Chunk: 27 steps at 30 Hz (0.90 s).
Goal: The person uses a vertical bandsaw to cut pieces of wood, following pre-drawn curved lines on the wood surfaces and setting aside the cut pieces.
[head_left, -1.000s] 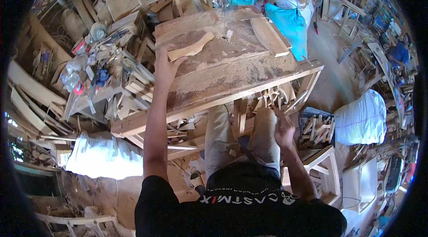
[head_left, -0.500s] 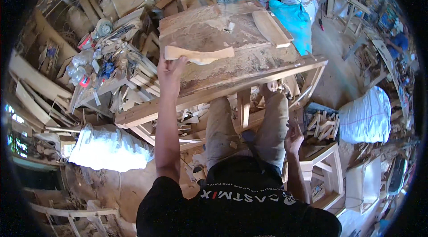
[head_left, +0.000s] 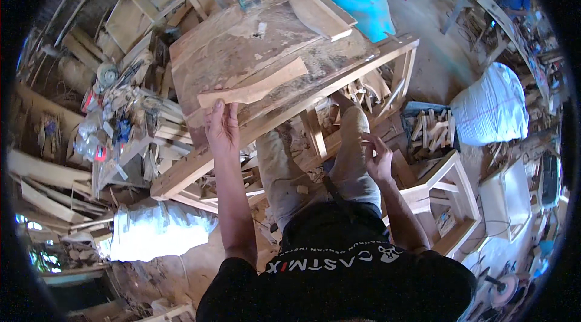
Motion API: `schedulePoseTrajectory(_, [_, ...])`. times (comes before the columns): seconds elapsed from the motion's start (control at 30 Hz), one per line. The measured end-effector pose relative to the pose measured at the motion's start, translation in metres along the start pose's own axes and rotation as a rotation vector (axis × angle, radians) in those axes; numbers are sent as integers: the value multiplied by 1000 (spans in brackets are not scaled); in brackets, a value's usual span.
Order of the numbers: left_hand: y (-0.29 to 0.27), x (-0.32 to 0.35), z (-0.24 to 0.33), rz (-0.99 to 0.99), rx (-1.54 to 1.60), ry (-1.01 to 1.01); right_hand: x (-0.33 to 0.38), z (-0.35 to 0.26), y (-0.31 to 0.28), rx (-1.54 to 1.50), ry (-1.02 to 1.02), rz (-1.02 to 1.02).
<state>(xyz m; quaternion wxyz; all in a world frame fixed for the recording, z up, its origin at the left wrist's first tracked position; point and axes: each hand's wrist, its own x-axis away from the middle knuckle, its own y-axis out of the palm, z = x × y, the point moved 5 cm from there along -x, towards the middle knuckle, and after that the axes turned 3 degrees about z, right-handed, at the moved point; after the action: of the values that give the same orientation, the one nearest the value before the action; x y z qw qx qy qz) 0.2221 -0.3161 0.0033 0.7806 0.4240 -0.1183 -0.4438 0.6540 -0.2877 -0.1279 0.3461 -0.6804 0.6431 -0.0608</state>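
My left hand point(head_left: 223, 122) grips the near left end of a curved, flat wooden piece point(head_left: 257, 87), with the thumb on top and the fingers partly hidden beneath it. The piece slants over the worn, dusty top of a wooden workbench point(head_left: 224, 37); whether it touches the top I cannot tell. Held in the air before my right thigh, my right hand point(head_left: 379, 160) is empty, its fingers loosely bent and apart. A lighter stack of boards point(head_left: 321, 16) lies at the bench's far right.
A turquoise sack point(head_left: 357, 1) stands behind the bench, and a white sack point(head_left: 490, 104) is to the right. Beside my right arm is an angular wooden frame point(head_left: 463, 195). Scrap wood crowds the left, above a translucent white bag point(head_left: 160, 234).
The wooden piece has turned, its right end now angled away from me, and sits lower toward the bench. My right hand has risen and come forward. The whole view has shifted and tilted.
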Motion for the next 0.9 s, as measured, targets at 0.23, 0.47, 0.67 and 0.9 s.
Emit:
schedulePoseTrajectory(0.23, [49,22,-70,-34,-218,-207,-23,-23,-33,-782,341,-79])
schedulePoseTrajectory(0.47, [76,85,-143,-571,-926,-229,0,-13,-42,-1032,590,-311])
schedulePoseTrajectory(0.67, [78,63,-94,-560,-1151,-107,105,91,-89,-1001,966,262])
schedulePoseTrajectory(0.9, [54,6,-26,-251,-1197,139,156,304,-164,-825,842,826])
